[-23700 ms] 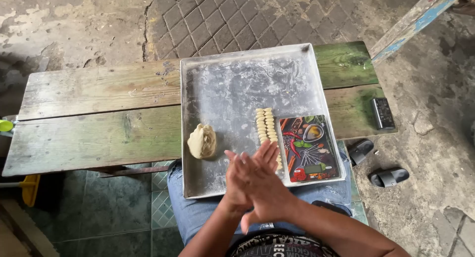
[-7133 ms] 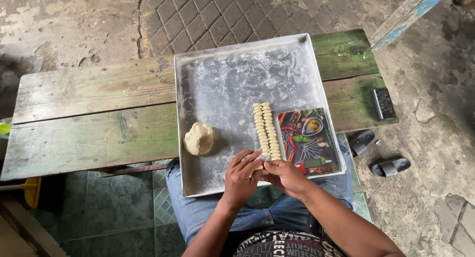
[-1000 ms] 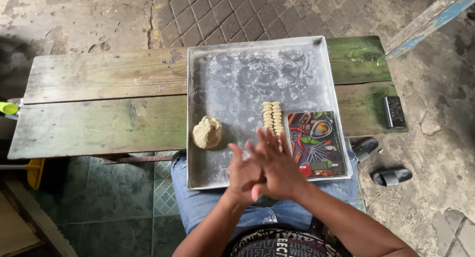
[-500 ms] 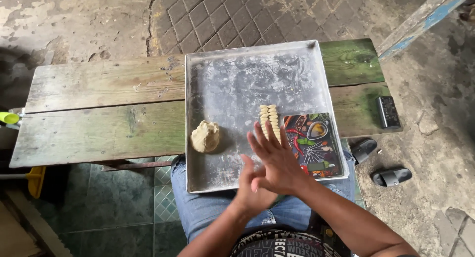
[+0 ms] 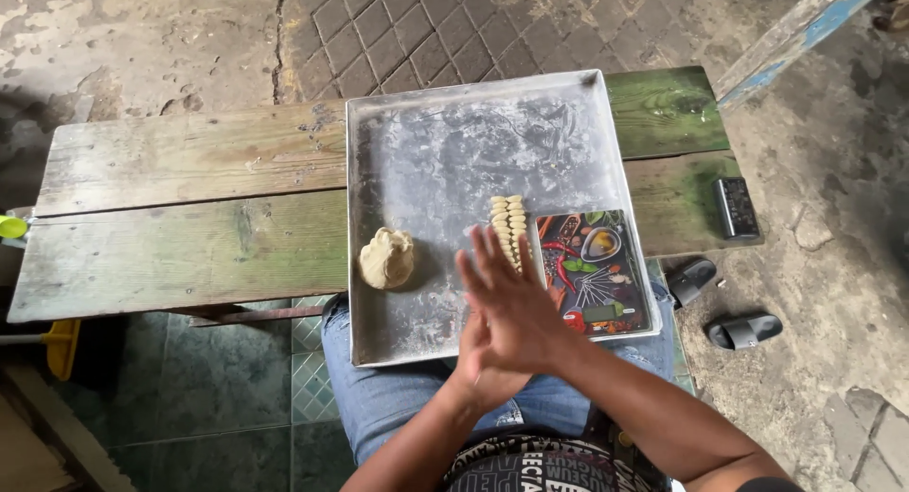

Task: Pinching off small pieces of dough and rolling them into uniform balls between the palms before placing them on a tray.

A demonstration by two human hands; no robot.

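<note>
Landmark: the square metal tray [image 5: 426, 151], dusted with flour, lying across a weathered wooden bench [image 5: 180, 217] and overhanging its near edge above the person's knees.

Right hand [image 5: 511, 303] over the tray's near edge, fingers straight and spread, palm down, laid flat on the left hand [image 5: 478, 374]. Left hand mostly hidden beneath it; palms pressed together. Whether anything lies between the palms cannot be told.

On the tray, near its near-left part: a rounded lump of pale dough [image 5: 386, 258], well apart from both hands.

Middle of the tray, toward its right side: two short rows of small shaped dough pieces [image 5: 508, 229], side by side, just beyond the right hand's fingertips.

Tray's near-right corner: a flat rectangular board printed with spices and utensils [image 5: 601, 274], touching the rows' right side; the right wrist overlaps its near-left corner.

Right of the tray, on the bench end: a small dark rectangular device [image 5: 736, 208]. Below it on the concrete floor, a pair of dark sandals [image 5: 743, 329].
</note>
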